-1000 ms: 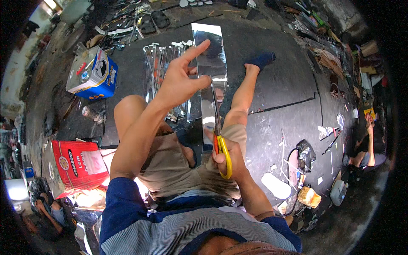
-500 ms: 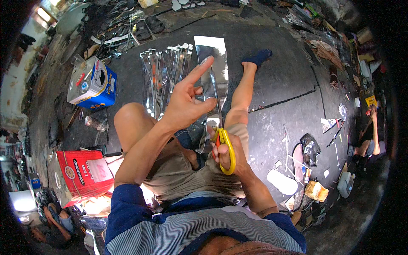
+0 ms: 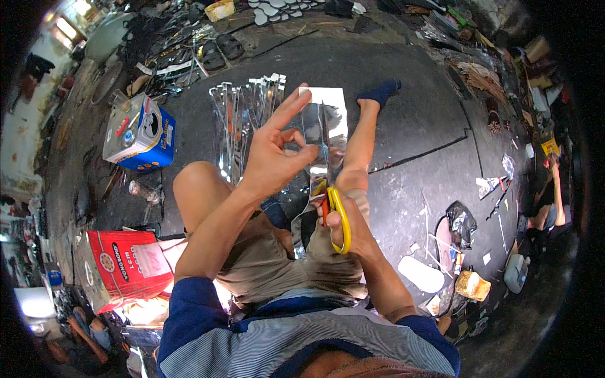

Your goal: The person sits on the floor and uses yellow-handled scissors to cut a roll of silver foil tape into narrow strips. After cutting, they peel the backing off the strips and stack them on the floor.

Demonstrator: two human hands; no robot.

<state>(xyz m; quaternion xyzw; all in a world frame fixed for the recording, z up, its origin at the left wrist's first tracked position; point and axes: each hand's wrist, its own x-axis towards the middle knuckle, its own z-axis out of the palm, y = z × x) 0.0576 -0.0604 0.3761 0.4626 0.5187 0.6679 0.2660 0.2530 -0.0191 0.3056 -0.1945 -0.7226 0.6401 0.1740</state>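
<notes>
My right hand [image 3: 353, 230] grips a pair of scissors [image 3: 339, 220] with yellow and orange handles, their long blades pointing away from me. Those blades lie along a shiny, mirror-like sheet [image 3: 337, 123] with a white far end, held up between my legs. At the sheet's left edge, my left thumb and a finger meet in a pinch, while the index finger of my left hand [image 3: 271, 154] stretches toward the white end. A narrow shiny strip [image 3: 300, 242] hangs down in front of my lap. Left of the sheet, several similar shiny strips [image 3: 236, 129] lie on the floor.
A blue and white tin [image 3: 148, 135] stands at left, a glass jar [image 3: 144, 191] near it. Closer is a red box [image 3: 126, 264]. At right lie a black plastic bag [image 3: 463, 217], a white oval piece [image 3: 421, 273] and a yellowish block [image 3: 472, 286]. Another person's arm [image 3: 558, 189] shows far right.
The sheet has come nearer to me, and the scissor blades now reach closer to its white end. My left thumb and finger have closed into a pinch.
</notes>
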